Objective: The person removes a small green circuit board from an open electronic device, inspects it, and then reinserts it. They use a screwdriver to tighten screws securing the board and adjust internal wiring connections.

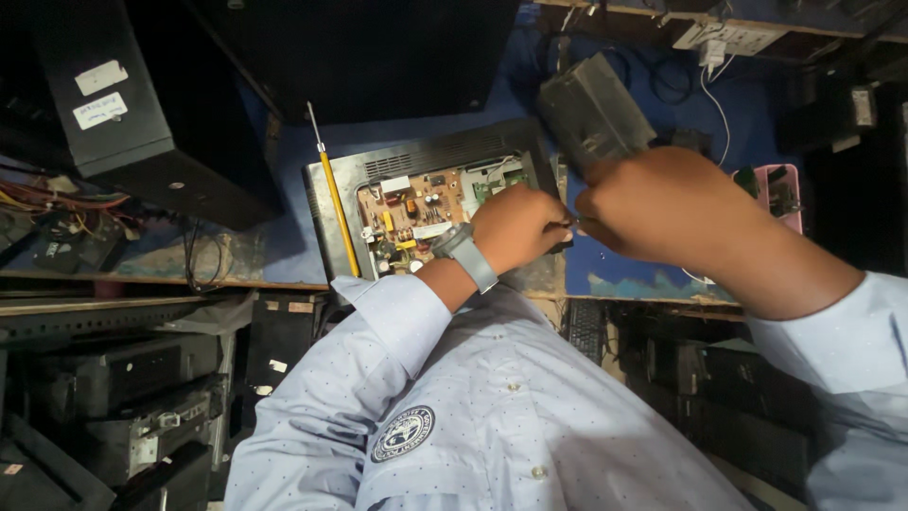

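Dim, uneven light: the picture's corners sink into black shadow, the middle is brighter, edges bend slightly, detail soft.

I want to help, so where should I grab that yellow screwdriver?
Probably by the yellow handle, around its middle. The screwdriver lies flat along the left edge of the opened metal case, its thin metal tip pointing away. Come from the left side, where the blue bench is bare; the circuit board and both hands crowd the right.

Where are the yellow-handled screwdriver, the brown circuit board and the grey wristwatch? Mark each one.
yellow-handled screwdriver [339, 216], head view, middle of the yellow handle.
brown circuit board [421, 203], head view, centre of the board.
grey wristwatch [466, 254], head view, on the strap.
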